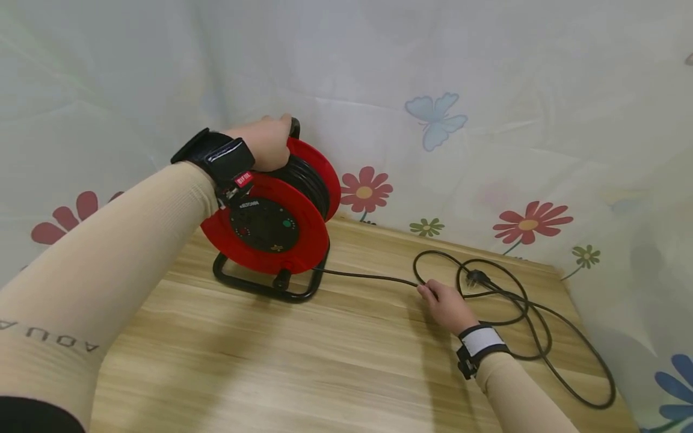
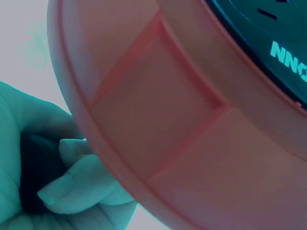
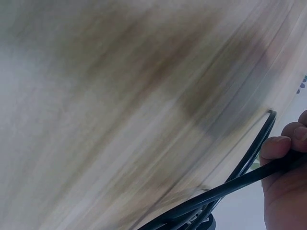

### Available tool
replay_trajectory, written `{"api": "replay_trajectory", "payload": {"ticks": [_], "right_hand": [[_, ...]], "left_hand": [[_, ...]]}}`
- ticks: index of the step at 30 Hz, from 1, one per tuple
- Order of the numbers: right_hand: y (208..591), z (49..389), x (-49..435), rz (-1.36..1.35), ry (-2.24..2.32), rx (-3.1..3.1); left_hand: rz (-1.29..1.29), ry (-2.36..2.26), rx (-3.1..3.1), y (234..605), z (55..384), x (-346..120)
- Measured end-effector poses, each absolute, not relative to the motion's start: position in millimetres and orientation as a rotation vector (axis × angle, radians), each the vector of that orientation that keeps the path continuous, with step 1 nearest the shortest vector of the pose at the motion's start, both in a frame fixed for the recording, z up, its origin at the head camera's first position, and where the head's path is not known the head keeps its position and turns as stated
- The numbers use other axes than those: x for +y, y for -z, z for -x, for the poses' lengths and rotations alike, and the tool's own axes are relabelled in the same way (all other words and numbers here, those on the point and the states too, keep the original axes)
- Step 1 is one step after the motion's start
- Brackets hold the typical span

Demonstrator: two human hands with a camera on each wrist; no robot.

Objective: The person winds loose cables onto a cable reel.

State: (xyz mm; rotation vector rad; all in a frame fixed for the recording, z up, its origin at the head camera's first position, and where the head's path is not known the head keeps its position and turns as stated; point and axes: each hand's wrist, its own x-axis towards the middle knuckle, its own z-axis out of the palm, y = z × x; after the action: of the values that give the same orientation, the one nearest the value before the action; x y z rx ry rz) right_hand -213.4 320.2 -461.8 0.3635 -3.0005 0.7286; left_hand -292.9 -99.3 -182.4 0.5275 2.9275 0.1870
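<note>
A red cable reel (image 1: 265,224) with a black socket panel stands upright on its black tube frame (image 1: 292,297). My left hand (image 1: 262,144) grips the black handle (image 1: 295,127) at its top; in the left wrist view the fingers curl round this handle (image 2: 41,167) beside the red flange (image 2: 158,100). Black cable is wound between the flanges. One length of the cable (image 1: 368,276) runs from the reel to my right hand (image 1: 450,310), which holds it between thumb and fingers. The right wrist view shows the cable (image 3: 225,188) passing into that grip.
Loose cable loops (image 1: 549,349) spread over the wooden surface (image 1: 303,361) to the right, with a black plug (image 1: 477,277) among them. A pale sheet (image 1: 368,72) printed with flowers and a butterfly (image 1: 435,120) hangs behind and at the right side.
</note>
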Motion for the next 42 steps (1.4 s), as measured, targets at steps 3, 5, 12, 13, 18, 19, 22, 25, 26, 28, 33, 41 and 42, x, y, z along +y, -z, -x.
{"api": "replay_trajectory", "payload": {"ticks": [3, 5, 12, 13, 18, 19, 22, 25, 26, 28, 33, 41, 42], "right_hand": [[462.6, 213.3, 320.8, -0.339, -0.732, -3.021], [463.6, 213.3, 321.7, -0.315, -0.721, -3.043], [469.1, 209.1, 328.3, -0.193, -0.69, -3.129], [469.3, 207.9, 329.4, -0.184, -0.693, -3.133], [468.3, 201.8, 337.0, -0.145, -0.71, -3.145], [468.1, 200.8, 338.6, -0.144, -0.709, -3.145], [468.5, 198.7, 341.8, -0.141, -0.711, -3.145], [469.1, 198.5, 343.5, -0.16, -0.684, -3.139], [469.5, 199.0, 343.4, -0.169, -0.679, -3.137], [470.1, 199.4, 343.9, -0.185, -0.676, -3.133], [471.5, 196.7, 346.3, -0.202, -0.642, -3.122], [473.2, 194.0, 349.5, -0.18, -0.606, -3.14], [473.5, 194.3, 350.0, -0.186, -0.601, -3.138]], "left_hand": [[-0.568, -0.206, 2.951, 185.1, 293.1, -101.7], [-0.599, -0.238, 2.973, 187.4, 292.7, -104.4], [-0.575, -0.506, 3.022, 197.7, 280.0, -118.3], [-0.557, -0.528, 3.035, 198.4, 275.6, -120.7], [-0.458, -0.736, 3.164, 207.3, 246.3, -140.3], [-0.454, -0.808, 3.192, 211.3, 240.4, -145.6], [-0.482, -1.031, 3.248, 227.1, 222.8, -161.7], [-0.527, -1.217, 3.257, 249.3, 208.7, -172.9], [-0.533, -1.248, 3.248, 258.1, 204.8, -175.7], [-0.526, -1.269, 3.217, 278.1, 198.9, -178.5], [-0.451, -1.218, 3.011, 335.8, 192.2, -174.3], [-0.363, -1.233, 2.761, 398.5, 197.1, -157.0], [-0.354, -1.233, 2.74, 402.9, 198.1, -154.9]]}}
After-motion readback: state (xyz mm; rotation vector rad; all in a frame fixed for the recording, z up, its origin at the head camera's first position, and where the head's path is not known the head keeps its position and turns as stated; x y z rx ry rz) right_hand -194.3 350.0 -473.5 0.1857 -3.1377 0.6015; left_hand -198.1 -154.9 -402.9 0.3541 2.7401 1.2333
